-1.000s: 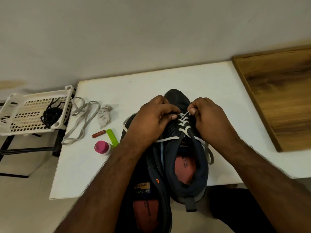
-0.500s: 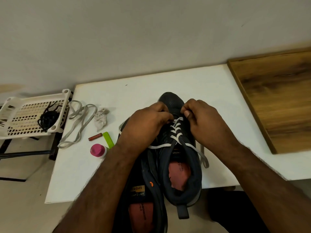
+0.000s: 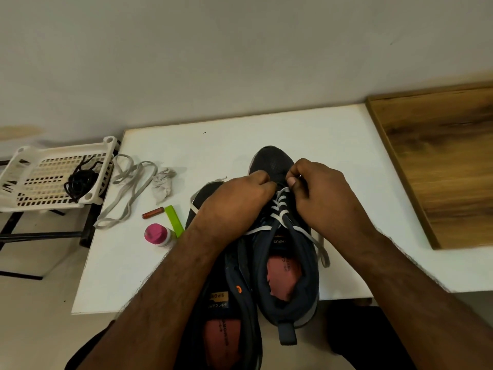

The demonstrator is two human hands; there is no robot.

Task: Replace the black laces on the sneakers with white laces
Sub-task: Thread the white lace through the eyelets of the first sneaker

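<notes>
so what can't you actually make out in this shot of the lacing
All in the head view:
- Eyelets at the toe end of the right sneaker: covered by the left hand and right hand.
- Left sneaker: front under the left forearm, heel cut off by the bottom edge.
- Insole print: too small to read.
- Basket: cut off by the left edge.

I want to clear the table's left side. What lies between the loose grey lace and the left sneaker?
In the head view: a crumpled cloth, a small red-brown tube, a green strip and a pink-capped bottle lie between grey lace and left sneaker.
</notes>
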